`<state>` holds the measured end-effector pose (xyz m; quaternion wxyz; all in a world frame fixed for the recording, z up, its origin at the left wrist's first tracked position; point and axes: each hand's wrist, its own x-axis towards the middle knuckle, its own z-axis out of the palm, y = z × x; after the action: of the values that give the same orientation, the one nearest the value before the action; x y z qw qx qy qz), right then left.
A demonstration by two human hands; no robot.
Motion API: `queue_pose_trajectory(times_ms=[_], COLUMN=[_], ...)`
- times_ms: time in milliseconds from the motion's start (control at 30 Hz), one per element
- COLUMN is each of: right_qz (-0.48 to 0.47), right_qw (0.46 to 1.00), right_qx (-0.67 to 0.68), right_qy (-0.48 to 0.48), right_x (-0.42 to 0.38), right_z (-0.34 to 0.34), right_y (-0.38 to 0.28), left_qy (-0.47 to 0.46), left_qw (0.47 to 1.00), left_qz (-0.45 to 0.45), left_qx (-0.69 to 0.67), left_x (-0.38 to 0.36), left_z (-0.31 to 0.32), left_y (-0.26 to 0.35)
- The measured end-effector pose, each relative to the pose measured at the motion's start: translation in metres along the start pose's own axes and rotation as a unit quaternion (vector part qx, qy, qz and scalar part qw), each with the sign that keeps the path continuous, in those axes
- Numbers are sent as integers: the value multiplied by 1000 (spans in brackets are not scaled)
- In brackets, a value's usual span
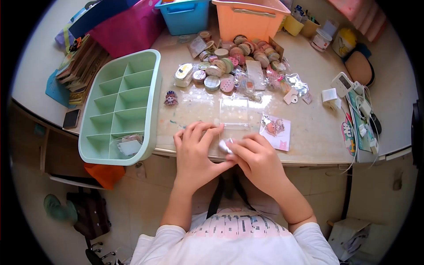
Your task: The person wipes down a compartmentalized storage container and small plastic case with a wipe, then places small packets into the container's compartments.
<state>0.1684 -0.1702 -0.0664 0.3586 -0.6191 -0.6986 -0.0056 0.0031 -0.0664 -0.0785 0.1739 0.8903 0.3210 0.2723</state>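
A clear plastic case (pixel 234 110) lies opened out on the table, its near half partly covered by my hands. My left hand (pixel 194 150) curves around the left side of this near half, with fingertips at its hinge corner and the thumb along the front. Pinched in my right hand (pixel 258 159) is a crumpled white wad (pixel 226 145), perhaps tissue, pressed over the near half. Right of the case lies a white card (pixel 282 138) with a pink cartoon charm (pixel 274 127) on it. A small cartoon figure piece (pixel 170 98) rests farther left.
A green divided tray (pixel 154 101) stands at the left, with small packets (pixel 130 145) in one compartment. Many washi tape rolls (pixel 212 83) are heaped behind the case. Blue (pixel 185 20) and orange bins (pixel 249 26) stand at the back. White cables (pixel 364 106) lie at the right.
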Motion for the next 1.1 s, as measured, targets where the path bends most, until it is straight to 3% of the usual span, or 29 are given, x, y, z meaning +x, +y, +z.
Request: queue_pose_trajectory(times_ms=[100, 300, 367, 500, 567, 633, 700, 800, 900, 933, 1033, 1100], right_qz=[41, 78, 69, 56, 65, 93, 89, 84, 78, 69, 88, 72], right_qw=[999, 993, 998, 993, 988, 993, 992, 993, 995, 996, 993, 995], right_qx=[11, -57, -4, -82, -136, 9, 5, 67, -9, -63, -36, -11], right_qy=[-32, 62, 11, -58, -12, 74, 85, -48, -57, 0, 69, 66], right_x=[0, 21, 8, 15, 26, 30, 21, 5, 6, 10, 23, 26], right_z=[-11, 21, 11, -15, 6, 24, 21, -14, -21, -9, 23, 22], right_y=[6, 2, -3, 0, 5, 6, -2, -2, 3, 4, 9, 9], left_qy=[21, -4, -12, 3, -4, -3, 6, 16, 21, 22, 39, 52], left_qw=[1000, 1000, 1000, 1000, 1000, 1000, 1000, 1000, 1000, 1000, 999, 999], left_qz=[16, -1, -7, 4, 10, 13, 14, 9, 3, 5, 13, 3], left_qx=[3, -28, -22, -12, -10, -6, -9, -12, -4, -4, -6, -11], left_x=[3, 7, 7, 5, 5, 6, 5, 6, 5, 6, 3, 4], left_z=[0, -5, -5, -3, -3, -3, -1, 1, 2, 2, 7, 9], left_y=[2, 0, -1, -1, -2, -4, -6, -5, -4, -5, -8, -8])
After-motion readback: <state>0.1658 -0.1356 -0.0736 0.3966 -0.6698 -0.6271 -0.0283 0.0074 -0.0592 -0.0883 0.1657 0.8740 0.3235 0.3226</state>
